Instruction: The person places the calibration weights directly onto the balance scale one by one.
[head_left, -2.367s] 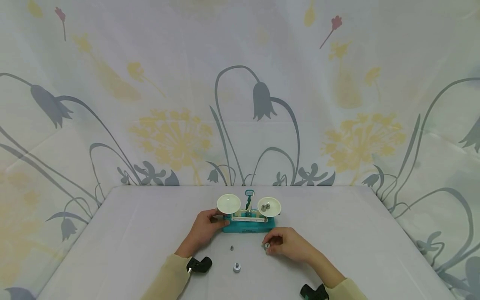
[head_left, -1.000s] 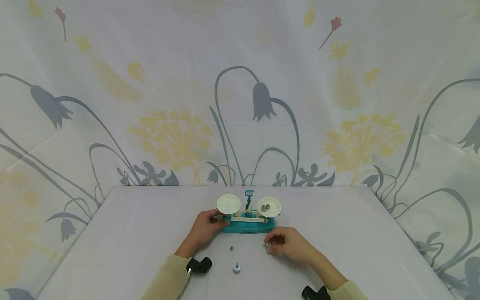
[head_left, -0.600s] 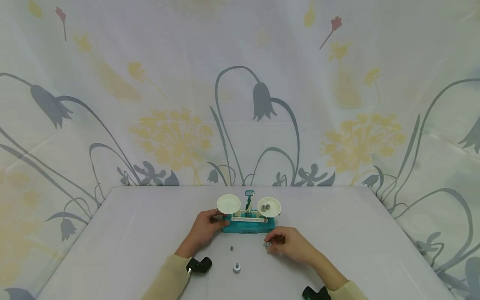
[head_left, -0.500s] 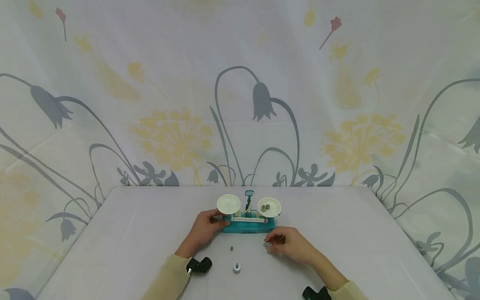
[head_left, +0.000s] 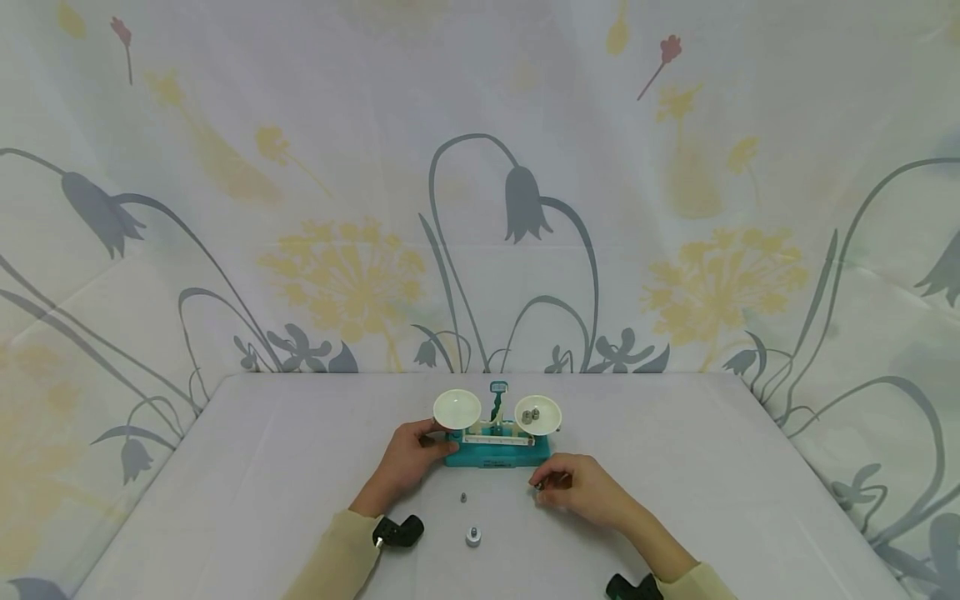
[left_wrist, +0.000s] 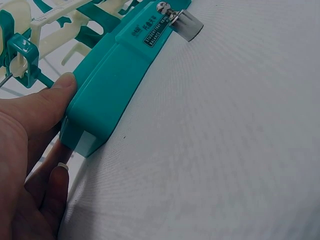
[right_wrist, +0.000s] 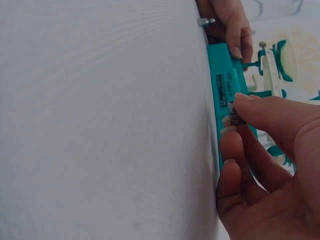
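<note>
Right fingers [right_wrist: 232,145] now cover the weight [right_wrist: 236,117] more.

A flower-printed cloth [head_left: 480,75] hangs behind the white table [head_left: 690,467].

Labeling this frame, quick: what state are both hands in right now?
Left hand: closed, gripping the teal balance base at one end.
Right hand: closed, pinching a small metal weight.

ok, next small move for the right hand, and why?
Probably lift the right hand to the right pan and set its pinched weight there: two weights sit in that pan, and the left hand grips the balance base.
</note>
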